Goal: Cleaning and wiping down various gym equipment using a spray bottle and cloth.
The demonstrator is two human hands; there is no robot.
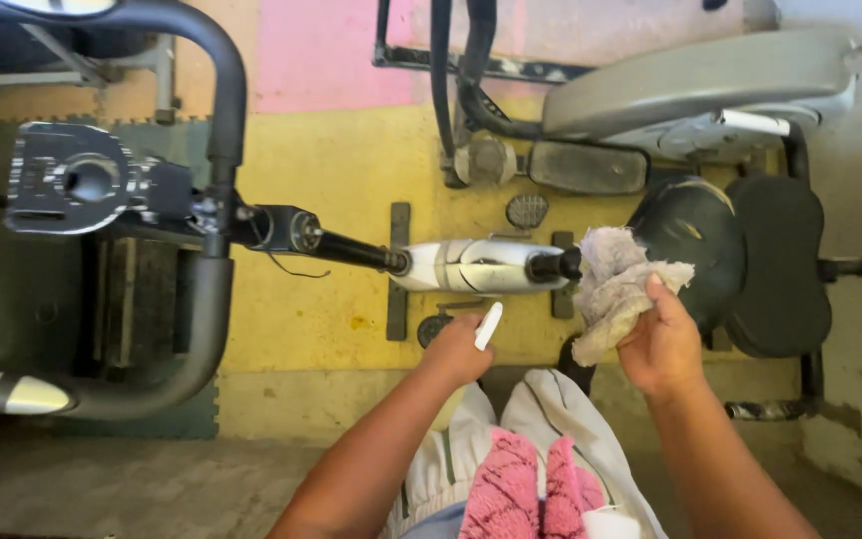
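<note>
Rag (616, 284) — soft, light, we judge — bunched in our right hand (662, 344) against the bike frame (481, 267); our left hand (459, 349) grips a white spray bottle (488, 325).

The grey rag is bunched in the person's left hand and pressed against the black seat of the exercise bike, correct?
Not quite: the head view shows the grey rag bunched in the right hand, not the left. It is pressed against the black seat. The left hand holds a small white object.
</note>
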